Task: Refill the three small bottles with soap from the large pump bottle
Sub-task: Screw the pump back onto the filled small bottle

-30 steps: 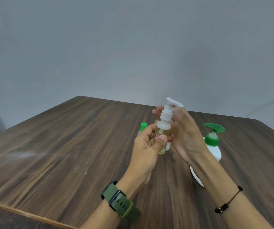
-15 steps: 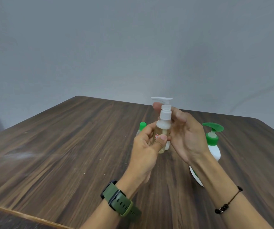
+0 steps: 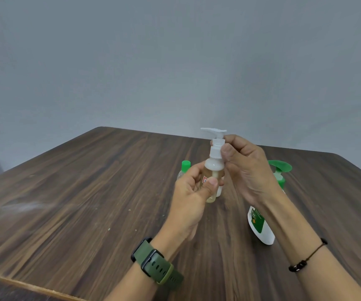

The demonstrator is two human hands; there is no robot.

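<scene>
Clear small bottle (image 3: 213, 177) sits mid-frame between your hands: left hand (image 3: 193, 192) grips its body, right hand (image 3: 243, 168) pinches its white pump collar (image 3: 216, 151), above the bench (image 3: 77, 192).

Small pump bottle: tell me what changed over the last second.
The white pump head turned, its nozzle swinging from right to left as the right hand twisted the collar. The left hand kept gripping the small pump bottle; the large pump bottle stayed put.
</scene>
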